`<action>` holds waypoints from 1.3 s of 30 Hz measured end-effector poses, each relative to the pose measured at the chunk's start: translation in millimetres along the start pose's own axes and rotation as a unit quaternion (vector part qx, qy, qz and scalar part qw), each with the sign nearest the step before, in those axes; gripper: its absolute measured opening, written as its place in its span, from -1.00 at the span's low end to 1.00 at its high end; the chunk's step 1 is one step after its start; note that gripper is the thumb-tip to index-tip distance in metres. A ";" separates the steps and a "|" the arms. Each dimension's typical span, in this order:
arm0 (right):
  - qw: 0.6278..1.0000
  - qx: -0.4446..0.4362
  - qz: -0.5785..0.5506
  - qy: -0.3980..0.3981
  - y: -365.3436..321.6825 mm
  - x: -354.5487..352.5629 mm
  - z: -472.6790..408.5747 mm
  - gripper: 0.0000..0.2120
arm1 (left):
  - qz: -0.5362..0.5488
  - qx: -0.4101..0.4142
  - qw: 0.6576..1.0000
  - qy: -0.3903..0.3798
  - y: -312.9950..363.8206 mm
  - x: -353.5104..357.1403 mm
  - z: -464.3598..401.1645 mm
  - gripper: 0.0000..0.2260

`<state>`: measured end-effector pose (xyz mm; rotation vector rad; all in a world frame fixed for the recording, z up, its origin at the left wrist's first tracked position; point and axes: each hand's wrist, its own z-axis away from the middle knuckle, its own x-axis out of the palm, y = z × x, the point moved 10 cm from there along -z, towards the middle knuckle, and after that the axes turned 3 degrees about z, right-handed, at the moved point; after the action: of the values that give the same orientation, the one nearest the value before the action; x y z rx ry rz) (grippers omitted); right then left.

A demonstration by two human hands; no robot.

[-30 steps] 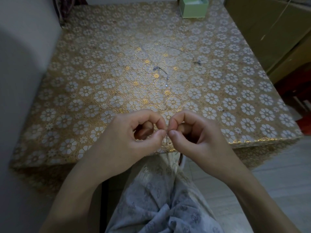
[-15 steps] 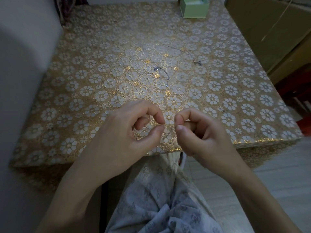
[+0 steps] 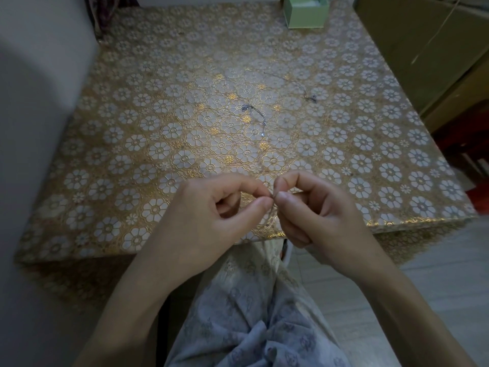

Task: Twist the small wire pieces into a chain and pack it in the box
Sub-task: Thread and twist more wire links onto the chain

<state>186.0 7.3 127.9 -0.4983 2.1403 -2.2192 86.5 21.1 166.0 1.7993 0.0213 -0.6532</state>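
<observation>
A square table (image 3: 132, 234) wears a shiny gold cloth with white flowers. A pale wall (image 3: 31, 75) stands on the left. A brownish-green cabinet (image 3: 423, 49) stands on the right. The floor (image 3: 436, 260) is light. The room is dim.

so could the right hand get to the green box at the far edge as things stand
Probably yes, with a long stretch: the right hand is pinching wire with the left hand, and only tablecloth lies before the green box.

green box (image 3: 306, 14) cut off by the top edge, wire piece (image 3: 272, 198) between pinching fingertips too small to make out
</observation>
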 end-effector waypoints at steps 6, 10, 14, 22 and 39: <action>1.000 0.009 0.028 0.000 1.1 -1.1 -1.0 -0.91 | -0.010 -0.002 1.000 -0.011 -1.8 2.5 -1.8 -0.84; 0.992 0.107 -0.047 -0.049 19.1 4.5 1.2 -0.90 | 0.027 -0.021 0.999 -0.032 -8.2 6.5 -2.6 -0.86; 0.966 0.187 -0.136 -0.117 34.3 14.1 6.1 -0.93 | 0.040 -0.025 0.997 -0.060 -11.6 12.3 -3.6 -0.89; 0.959 0.217 -0.121 -0.140 44.8 17.0 8.0 -0.85 | 0.060 -0.047 0.991 -0.109 -16.0 21.4 -1.3 -0.88; 0.976 0.190 -0.055 -0.087 47.1 10.8 4.8 -0.83 | -0.221 0.008 0.969 -0.113 -8.6 18.2 -1.3 -0.84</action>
<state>167.2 -2.7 84.2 -0.7660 1.5887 -2.4540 99.5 19.6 150.7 1.7372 0.2693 -1.1754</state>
